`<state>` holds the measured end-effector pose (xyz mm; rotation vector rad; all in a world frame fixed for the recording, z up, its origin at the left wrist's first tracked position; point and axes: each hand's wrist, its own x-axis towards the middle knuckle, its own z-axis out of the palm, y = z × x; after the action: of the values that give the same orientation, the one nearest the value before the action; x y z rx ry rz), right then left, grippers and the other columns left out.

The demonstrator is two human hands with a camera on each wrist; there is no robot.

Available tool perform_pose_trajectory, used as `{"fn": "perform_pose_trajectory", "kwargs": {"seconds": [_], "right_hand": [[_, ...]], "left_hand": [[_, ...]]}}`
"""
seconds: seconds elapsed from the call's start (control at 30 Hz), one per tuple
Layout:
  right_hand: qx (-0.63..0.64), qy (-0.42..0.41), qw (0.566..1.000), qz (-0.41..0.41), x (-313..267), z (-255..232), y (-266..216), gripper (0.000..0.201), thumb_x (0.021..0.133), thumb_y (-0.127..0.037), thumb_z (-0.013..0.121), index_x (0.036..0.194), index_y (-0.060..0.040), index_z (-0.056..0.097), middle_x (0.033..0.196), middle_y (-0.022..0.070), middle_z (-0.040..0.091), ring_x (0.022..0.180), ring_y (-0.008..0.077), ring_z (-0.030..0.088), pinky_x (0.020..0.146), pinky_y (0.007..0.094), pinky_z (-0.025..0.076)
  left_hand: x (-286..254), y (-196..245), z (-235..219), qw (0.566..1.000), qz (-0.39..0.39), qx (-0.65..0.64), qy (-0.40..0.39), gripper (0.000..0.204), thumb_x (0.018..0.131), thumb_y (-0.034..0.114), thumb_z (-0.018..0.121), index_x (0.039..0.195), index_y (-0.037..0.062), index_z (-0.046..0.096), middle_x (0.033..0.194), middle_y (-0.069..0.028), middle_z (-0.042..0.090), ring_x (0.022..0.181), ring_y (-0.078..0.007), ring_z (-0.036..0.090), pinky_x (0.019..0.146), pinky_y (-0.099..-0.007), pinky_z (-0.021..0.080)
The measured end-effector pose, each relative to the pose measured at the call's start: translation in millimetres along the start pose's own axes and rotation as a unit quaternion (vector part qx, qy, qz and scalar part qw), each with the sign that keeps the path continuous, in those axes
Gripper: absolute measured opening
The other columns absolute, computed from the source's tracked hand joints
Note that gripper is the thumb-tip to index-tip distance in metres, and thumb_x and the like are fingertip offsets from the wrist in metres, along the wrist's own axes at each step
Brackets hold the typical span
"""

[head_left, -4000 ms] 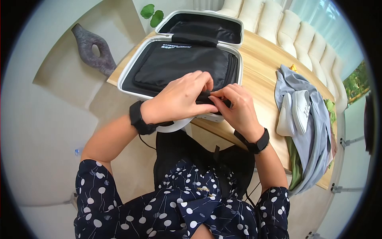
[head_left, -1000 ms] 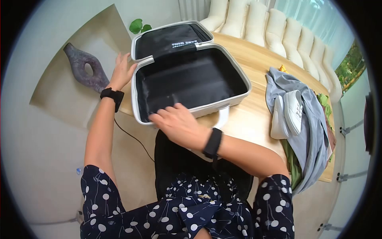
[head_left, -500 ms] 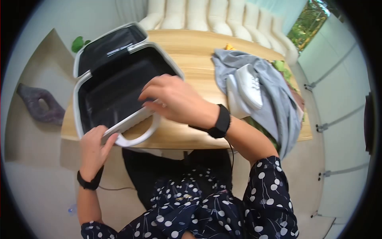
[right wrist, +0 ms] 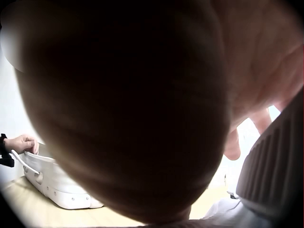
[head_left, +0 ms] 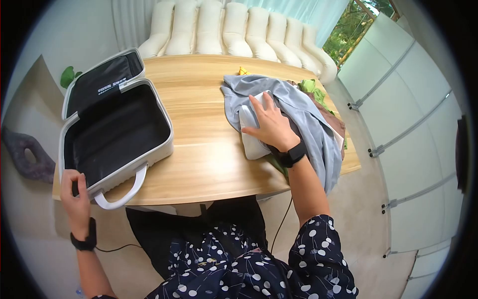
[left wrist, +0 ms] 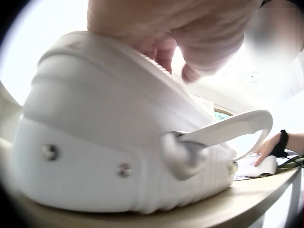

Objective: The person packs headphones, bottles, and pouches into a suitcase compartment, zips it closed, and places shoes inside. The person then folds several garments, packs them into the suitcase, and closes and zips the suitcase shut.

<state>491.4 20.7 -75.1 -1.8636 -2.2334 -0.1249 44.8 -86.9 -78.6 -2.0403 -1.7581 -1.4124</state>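
A white hard-shell suitcase (head_left: 158, 155) with a black lining stands open at the left of the wooden table, its lid folded back. At its front left corner my left hand (head_left: 75, 197) grips the rim, fingers curled over the edge, as the left wrist view also shows. My right hand (head_left: 274, 125) reaches over a pair of white lace-up shoes (head_left: 255, 147), fingers spread above them and partly covering them. Under the shoes lies a grey-blue garment (head_left: 298, 107), draped over other clothes. The suitcase's white handle (head_left: 130, 195) juts out toward me.
Green cloth (head_left: 312, 88) and brown cloth (head_left: 326, 117) stick out from the pile, with a small yellow item (head_left: 243, 71) behind it. A cream padded sofa (head_left: 209, 30) stands beyond the wooden table (head_left: 194, 164). White panels (head_left: 413, 144) line the right side.
Both hands were at a black zipped panel in the suitcase; that panel is now raised against the lid. My left hand moved to the front corner, my right hand across to the shoes. The view turned right.
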Motion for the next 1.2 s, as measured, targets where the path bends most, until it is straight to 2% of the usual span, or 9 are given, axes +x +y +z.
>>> {"fn": "perform_pose_trajectory", "kwargs": {"seconds": [0.13, 0.17, 0.27, 0.4, 0.57, 0.77, 0.97, 1.07, 1.2], "right_hand": [[0.004, -0.027, 1.000, -0.006, 3, -1, 2, 0.090, 0.067, -0.039, 0.076, 0.140, -0.0144, 0.028, 0.142, 0.0276, 0.022, 0.107, 0.0486, 0.050, 0.081, 0.0489, 0.050], [0.015, -0.024, 0.999, -0.014, 4, 0, 6, 0.091, 0.068, -0.039, 0.075, 0.141, -0.0132, 0.026, 0.143, 0.0278, 0.021, 0.110, 0.0504, 0.048, 0.084, 0.0493, 0.048], [0.065, -0.011, 0.998, -0.019, 4, 2, 13, 0.092, 0.070, -0.038, 0.074, 0.142, -0.0103, 0.024, 0.143, 0.0266, 0.022, 0.114, 0.0520, 0.042, 0.091, 0.0496, 0.044], [0.126, 0.030, 0.991, -0.037, 3, 9, 29, 0.082, 0.073, -0.033, 0.072, 0.139, -0.0072, 0.030, 0.141, 0.0270, 0.027, 0.115, 0.0487, 0.043, 0.097, 0.0446, 0.040], [0.161, 0.072, 0.983, -0.058, -2, 3, 24, 0.065, 0.073, -0.012, 0.064, 0.132, -0.0028, 0.038, 0.137, 0.0266, 0.033, 0.116, 0.0452, 0.043, 0.098, 0.0422, 0.038], [0.182, 0.131, 0.965, -0.133, -10, -32, -10, 0.060, 0.075, -0.007, 0.062, 0.131, -0.0042, 0.043, 0.135, 0.0241, 0.037, 0.122, 0.0393, 0.042, 0.100, 0.0402, 0.037], [0.296, 0.174, 0.917, -0.203, 28, -60, -80, 0.047, 0.081, -0.012, 0.063, 0.126, -0.0043, 0.049, 0.134, 0.0219, 0.040, 0.128, 0.0338, 0.036, 0.103, 0.0381, 0.032], [0.391, 0.165, 0.874, -0.238, 67, -54, -130, 0.044, 0.084, -0.017, 0.063, 0.123, -0.0023, 0.051, 0.131, 0.0193, 0.043, 0.121, 0.0266, 0.044, 0.099, 0.0351, 0.036], [0.518, -0.077, 0.829, -0.196, 109, -33, -200, 0.048, 0.082, -0.029, 0.064, 0.120, -0.0023, 0.053, 0.108, 0.0177, 0.059, 0.089, 0.0188, 0.059, 0.075, 0.0295, 0.048]], "left_hand": [[-1, 85, 35, 0.957, -0.004, -0.272, -0.104, 0.013, 0.090, 0.005, 0.046, 0.085, -0.0006, 0.057, 0.086, -0.0075, 0.055, 0.079, -0.0140, 0.052, 0.074, -0.0256, 0.042], [0, 111, 49, 0.906, -0.092, -0.364, -0.197, 0.015, 0.092, 0.006, 0.045, 0.094, -0.0011, 0.058, 0.093, -0.0087, 0.058, 0.086, -0.0145, 0.055, 0.078, -0.0269, 0.044], [-6, 140, 118, 0.611, -0.324, -0.572, -0.441, 0.038, 0.095, 0.016, 0.044, 0.129, -0.0003, 0.040, 0.125, -0.0111, 0.047, 0.112, -0.0216, 0.051, 0.093, -0.0342, 0.043], [0, 170, 205, 0.537, -0.467, -0.546, -0.441, 0.038, 0.095, 0.021, 0.045, 0.125, -0.0020, 0.040, 0.127, -0.0122, 0.046, 0.109, -0.0218, 0.051, 0.089, -0.0350, 0.044], [12, 193, 246, 0.480, -0.398, -0.602, -0.498, 0.036, 0.095, 0.030, 0.044, 0.115, 0.0008, 0.050, 0.110, -0.0103, 0.057, 0.100, -0.0197, 0.054, 0.086, -0.0370, 0.044], [27, 202, 206, 0.665, -0.315, -0.536, -0.414, 0.043, 0.090, 0.030, 0.056, 0.119, -0.0009, 0.044, 0.097, -0.0068, 0.062, 0.077, -0.0100, 0.060, 0.049, -0.0214, 0.044], [66, 156, 124, 0.838, -0.143, -0.465, -0.246, 0.043, 0.087, 0.014, 0.061, 0.115, -0.0083, 0.039, 0.093, -0.0133, 0.063, 0.084, -0.0117, 0.059, 0.073, -0.0243, 0.047], [83, 113, 79, 0.848, -0.183, -0.447, -0.218, 0.044, 0.086, 0.016, 0.062, 0.119, -0.0063, 0.043, 0.097, -0.0124, 0.064, 0.081, -0.0127, 0.060, 0.068, -0.0249, 0.048], [94, 56, 14, 0.887, -0.264, -0.295, -0.236, 0.043, 0.086, 0.021, 0.061, 0.119, -0.0025, 0.047, 0.099, -0.0081, 0.063, 0.067, -0.0054, 0.052, 0.045, -0.0175, 0.035]]}}
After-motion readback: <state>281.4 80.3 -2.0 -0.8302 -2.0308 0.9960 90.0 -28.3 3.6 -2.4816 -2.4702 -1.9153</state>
